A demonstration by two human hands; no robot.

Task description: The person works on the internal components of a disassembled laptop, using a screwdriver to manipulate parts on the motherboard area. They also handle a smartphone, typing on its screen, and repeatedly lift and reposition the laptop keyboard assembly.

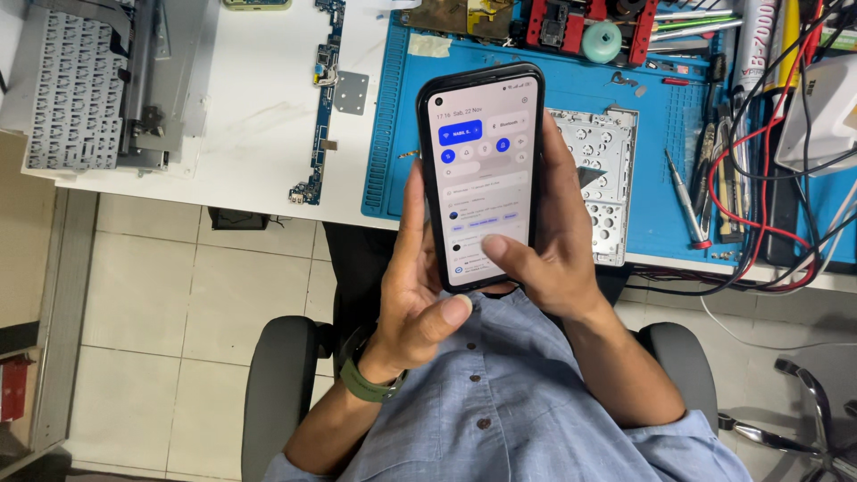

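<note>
The smartphone (482, 170) is being cradled loosely in the left hand (412, 299)'s grip and thumbed by the half-clasping right hand (544, 259), so a slip to the tiled floor (152, 303) is being risked.

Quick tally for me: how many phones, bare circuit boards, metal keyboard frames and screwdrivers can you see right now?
Phones: 1, the phone held in both hands
Circuit boards: 1, the long circuit board
Keyboard frames: 2, large frame, small frame
Screwdrivers: 1, the screwdriver
Total: 5

Left hand (412, 295) cupped upright; right hand (552, 239) curled, thumb extended.
</note>
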